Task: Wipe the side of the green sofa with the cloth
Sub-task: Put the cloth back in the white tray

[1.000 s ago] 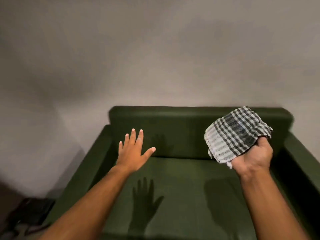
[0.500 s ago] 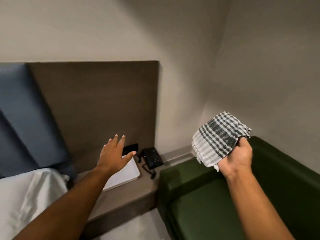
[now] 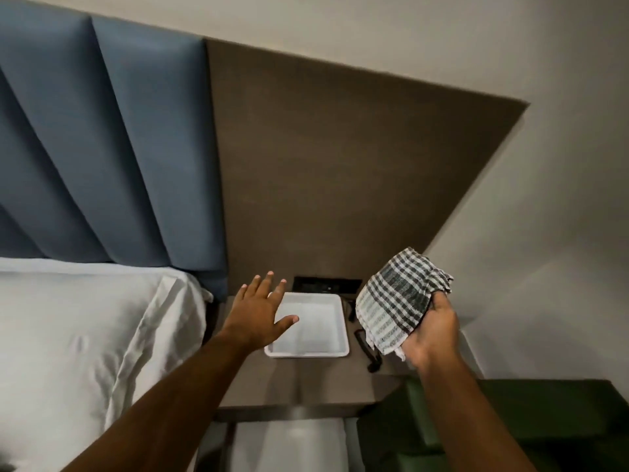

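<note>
The soft, light checked black-and-white cloth [image 3: 401, 301], bunched in the right hand [image 3: 430, 332] at 4 o'clock, suits a palm-backed grip; left hand [image 3: 260, 310] fingers [image 3: 269, 279] spread, empty.

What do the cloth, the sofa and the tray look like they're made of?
Cloth: woven fabric, likely cotton, matte; the check weave, soft folds and frayed edge in the right hand show it.
Sofa: smooth dark green covering, possibly faux leather; faint sheen, no visible weave.
Tray: white, probably plastic; rigid rim, even slightly glossy surface.
</note>
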